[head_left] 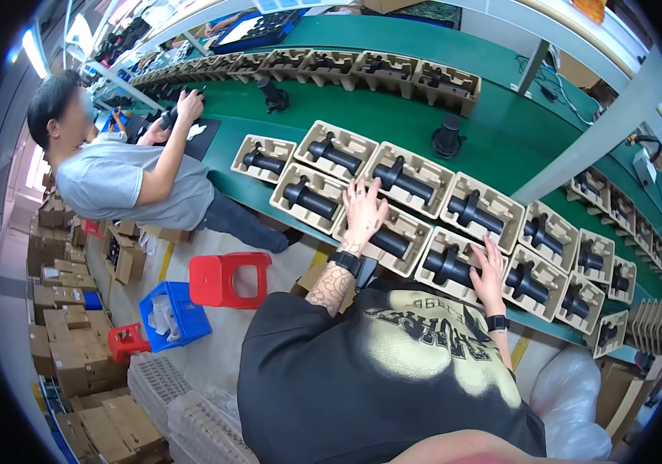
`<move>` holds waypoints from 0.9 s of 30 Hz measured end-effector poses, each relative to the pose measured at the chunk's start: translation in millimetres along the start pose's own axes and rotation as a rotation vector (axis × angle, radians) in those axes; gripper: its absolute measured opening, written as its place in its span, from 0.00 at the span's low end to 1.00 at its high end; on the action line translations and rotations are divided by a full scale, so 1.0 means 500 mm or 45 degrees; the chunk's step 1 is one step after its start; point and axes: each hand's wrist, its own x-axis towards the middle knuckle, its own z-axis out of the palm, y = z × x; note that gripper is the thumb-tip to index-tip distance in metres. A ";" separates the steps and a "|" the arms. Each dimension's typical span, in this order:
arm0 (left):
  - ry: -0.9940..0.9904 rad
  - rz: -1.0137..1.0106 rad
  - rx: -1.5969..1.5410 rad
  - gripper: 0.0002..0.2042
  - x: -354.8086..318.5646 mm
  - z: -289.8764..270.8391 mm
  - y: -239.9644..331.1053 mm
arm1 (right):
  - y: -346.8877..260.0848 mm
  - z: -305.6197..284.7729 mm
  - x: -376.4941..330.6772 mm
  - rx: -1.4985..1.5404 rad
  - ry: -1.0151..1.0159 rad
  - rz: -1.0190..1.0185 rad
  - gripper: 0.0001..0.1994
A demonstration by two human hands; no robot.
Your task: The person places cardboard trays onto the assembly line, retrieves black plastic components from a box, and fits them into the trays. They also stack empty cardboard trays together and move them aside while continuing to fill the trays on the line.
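Two rows of tan moulded trays run along the near edge of the green bench, each holding a black tube-shaped device with a raised part on top. My left hand point(364, 212) lies spread over the left end of a near-row tray point(402, 264), covering part of its black device point(387, 240). My right hand point(489, 274) rests with fingers apart at the right end of the neighbouring tray point(427, 272), close to the black device point(451, 266) in it. Whether either hand presses on a device or only on the tray cannot be made out.
Upright black devices point(448, 138) stand on the bench beyond the trays, before another long tray row point(377, 71). A slanting metal post point(594, 127) rises at right. A co-worker point(126, 174) handles a dark object at left. Behind are a red stool point(205, 280) and blue bin point(180, 329).
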 end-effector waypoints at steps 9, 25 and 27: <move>-0.447 -0.003 -0.012 0.27 0.034 0.038 -0.027 | 0.005 0.015 0.007 0.121 0.062 0.045 0.26; -0.622 0.626 -0.221 0.32 0.122 0.057 0.089 | -0.004 -0.019 0.049 -0.250 -0.091 0.429 0.38; -1.039 0.696 -0.579 0.34 0.139 0.077 0.118 | -0.007 -0.008 0.056 -0.192 -0.046 0.449 0.37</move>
